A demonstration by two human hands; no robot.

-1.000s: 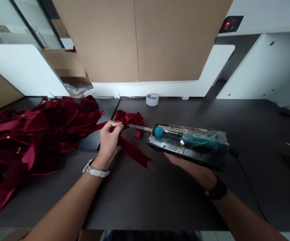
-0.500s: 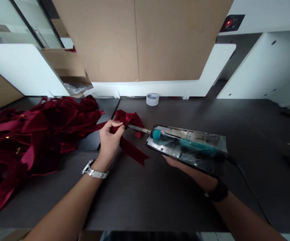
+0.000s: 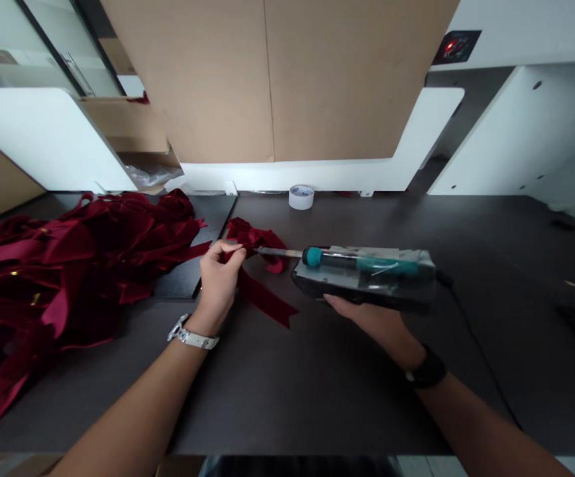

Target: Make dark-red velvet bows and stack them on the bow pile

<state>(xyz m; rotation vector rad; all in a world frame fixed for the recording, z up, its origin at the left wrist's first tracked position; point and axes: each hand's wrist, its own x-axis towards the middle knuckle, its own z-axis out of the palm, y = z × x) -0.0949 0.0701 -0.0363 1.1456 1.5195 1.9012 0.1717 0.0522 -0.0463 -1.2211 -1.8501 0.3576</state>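
Observation:
My left hand (image 3: 220,271) pinches the near side of a dark red velvet ribbon bow (image 3: 255,236) between thumb and fingers. One notched tail of the bow slants across the table toward me. From below, my right hand (image 3: 367,321) grips a dark box-like body (image 3: 357,281) with a teal soldering iron (image 3: 312,256) fastened along its top under clear wrapping. The iron's metal tip points left and reaches the bow close to my left fingertips; whether it touches the ribbon is too small to tell.
A heap of red ribbon bows (image 3: 79,265) covers the left of the dark table (image 3: 287,391), partly on a black mat (image 3: 178,281). A tape roll (image 3: 301,197) stands by the back panel. A black cable (image 3: 481,358) runs from the iron toward the front right.
My right hand has rolled the tool, so less of its top shows and more of its side; its rear has shifted slightly left. My left hand keeps its pinch nearly still.

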